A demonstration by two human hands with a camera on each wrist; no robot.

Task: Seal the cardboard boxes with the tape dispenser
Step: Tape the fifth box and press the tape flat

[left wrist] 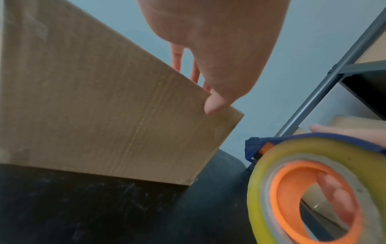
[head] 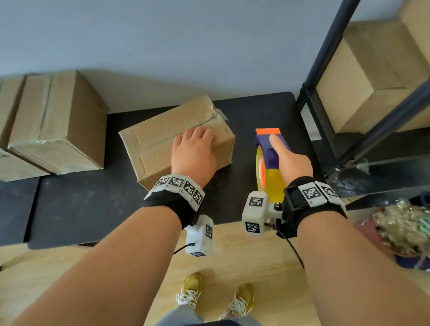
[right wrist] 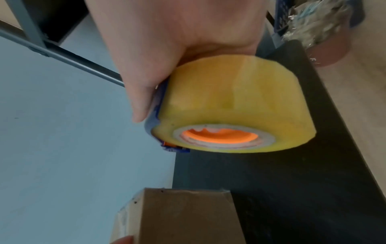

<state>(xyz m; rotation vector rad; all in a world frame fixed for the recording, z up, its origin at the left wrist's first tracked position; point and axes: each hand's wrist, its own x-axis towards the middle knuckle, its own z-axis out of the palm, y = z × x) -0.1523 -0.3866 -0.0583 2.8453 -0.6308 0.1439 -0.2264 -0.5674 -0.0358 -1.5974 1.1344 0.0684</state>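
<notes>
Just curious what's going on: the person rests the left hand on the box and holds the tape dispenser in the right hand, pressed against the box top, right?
Not quite. The tape dispenser is clear of the box, off to its right, as the head view shows. The rest stands.

No legible text, labels or brands; wrist bands (head: 180,185) carry only black-and-white square marker codes.

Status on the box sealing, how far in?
Done: the box on the bench already shows tape along its top seam. In hand: the left hand rests on that box, and the right hand holds the tape dispenser off it. Left: cannot tell for the boxes at left.
</notes>
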